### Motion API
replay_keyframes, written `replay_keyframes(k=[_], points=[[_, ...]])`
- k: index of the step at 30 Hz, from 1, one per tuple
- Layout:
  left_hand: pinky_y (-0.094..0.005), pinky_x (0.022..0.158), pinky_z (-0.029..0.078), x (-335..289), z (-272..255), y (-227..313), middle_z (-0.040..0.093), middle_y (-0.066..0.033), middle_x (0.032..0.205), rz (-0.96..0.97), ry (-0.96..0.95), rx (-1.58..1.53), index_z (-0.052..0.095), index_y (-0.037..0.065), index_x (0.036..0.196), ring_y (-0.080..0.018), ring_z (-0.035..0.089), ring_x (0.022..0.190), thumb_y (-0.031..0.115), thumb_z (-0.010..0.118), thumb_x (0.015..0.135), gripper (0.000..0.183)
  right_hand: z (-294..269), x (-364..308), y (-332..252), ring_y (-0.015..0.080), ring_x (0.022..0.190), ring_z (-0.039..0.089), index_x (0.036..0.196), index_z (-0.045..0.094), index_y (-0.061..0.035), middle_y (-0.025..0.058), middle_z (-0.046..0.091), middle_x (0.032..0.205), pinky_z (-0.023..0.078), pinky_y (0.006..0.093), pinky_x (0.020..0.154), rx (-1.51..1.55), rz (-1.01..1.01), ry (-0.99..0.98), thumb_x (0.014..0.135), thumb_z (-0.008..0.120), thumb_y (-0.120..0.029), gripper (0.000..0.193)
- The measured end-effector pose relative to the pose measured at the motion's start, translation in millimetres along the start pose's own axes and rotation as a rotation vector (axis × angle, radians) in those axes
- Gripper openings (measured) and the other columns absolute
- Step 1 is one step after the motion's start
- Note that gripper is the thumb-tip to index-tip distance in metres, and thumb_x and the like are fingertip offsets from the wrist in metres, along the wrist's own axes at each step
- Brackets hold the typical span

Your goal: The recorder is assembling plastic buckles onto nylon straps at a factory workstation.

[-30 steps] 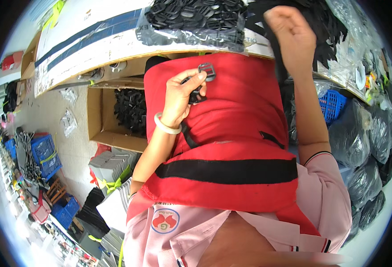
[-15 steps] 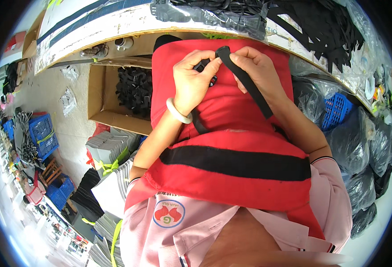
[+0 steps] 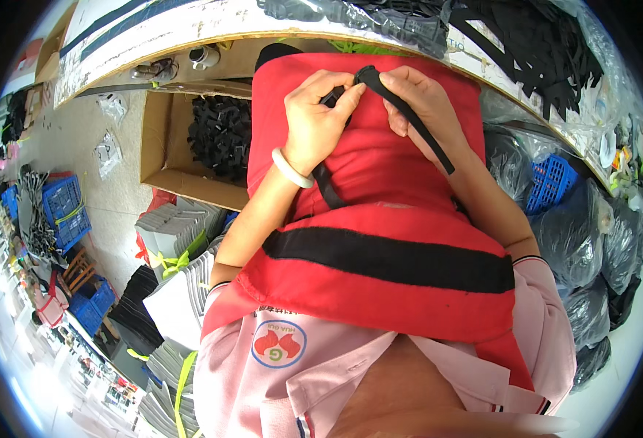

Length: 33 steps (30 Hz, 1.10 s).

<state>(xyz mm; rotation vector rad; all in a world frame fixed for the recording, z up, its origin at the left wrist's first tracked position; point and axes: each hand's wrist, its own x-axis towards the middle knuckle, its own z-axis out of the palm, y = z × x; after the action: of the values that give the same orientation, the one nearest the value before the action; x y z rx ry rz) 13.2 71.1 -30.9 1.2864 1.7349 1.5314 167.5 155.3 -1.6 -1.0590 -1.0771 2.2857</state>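
Observation:
Above my red-covered lap, my left hand [image 3: 315,120] pinches a small black plastic buckle [image 3: 334,96], mostly covered by the fingers. A black webbing strap [image 3: 421,125] bends over at its top beside the left fingertips. Its loose length slants down across my right palm toward the wrist. My right hand [image 3: 425,108] grips this strap near the bend between thumb and fingers. Whether the strap passes through the buckle is hidden. Another black strip [image 3: 326,187] runs down the red apron [image 3: 380,175] below my left hand; I cannot tell where its upper end goes.
A worktable [image 3: 263,40] spans the far side, bearing a heap of black straps [image 3: 533,51]. Left of my lap stands a cardboard box [image 3: 153,139] of black pieces, with bundled grey sheets [image 3: 179,226] nearer. Plastic bags [image 3: 573,233] and a blue basket [image 3: 553,182] are at right.
The strap's loose length has turned more edge-on and its end has swung slightly up. Both hands keep their grips. The whole view has shifted slightly.

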Motion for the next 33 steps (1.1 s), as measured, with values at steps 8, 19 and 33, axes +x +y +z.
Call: replay_keyframes(k=[8, 19, 33], points=[[-0.0262, 0.057, 0.045, -3.8, 3.7, -13.1, 0.061, -0.0070, 0.072, 0.088, 0.015, 0.002, 0.068, 0.001, 0.084, -0.0140, 0.058, 0.063, 0.002, 0.074, 0.075, 0.011, -11.9, 8.5, 10.7, 0.0078, 0.047, 0.050, 0.094, 0.059, -0.0035, 0.0031, 0.058, 0.069, 0.039, 0.0200, 0.042, 0.038, 0.048, -0.025, 0.093, 0.061, -0.019, 0.016], [-0.0194, 0.054, 0.046, -16.8, -9.5, -13.2, 0.065, -0.0044, 0.083, -0.485, -0.095, -0.596, 0.068, -0.001, 0.100, -0.0086, 0.059, 0.063, 0.008, 0.066, 0.088, 0.015, -12.5, 19.7, 6.4, 0.0102, 0.073, 0.058, 0.111, 0.061, -0.0026, 0.0034, 0.062, 0.083, 0.047, 0.0213, 0.068, -0.077, 0.095, -0.220, 0.096, 0.058, -0.019, 0.023], [-0.0198, 0.052, 0.045, -8.8, -6.7, -0.1, 0.066, -0.0057, 0.079, -0.607, -0.011, -0.703, 0.067, -0.004, 0.101, -0.0086, 0.058, 0.059, 0.007, 0.065, 0.089, 0.016, 11.8, -6.0, -11.4, 0.0053, 0.049, 0.052, 0.091, 0.064, -0.0012, 0.0010, 0.059, 0.066, 0.040, 0.0182, 0.044, -0.532, -0.275, 0.019, 0.091, 0.064, -0.012, 0.011]])
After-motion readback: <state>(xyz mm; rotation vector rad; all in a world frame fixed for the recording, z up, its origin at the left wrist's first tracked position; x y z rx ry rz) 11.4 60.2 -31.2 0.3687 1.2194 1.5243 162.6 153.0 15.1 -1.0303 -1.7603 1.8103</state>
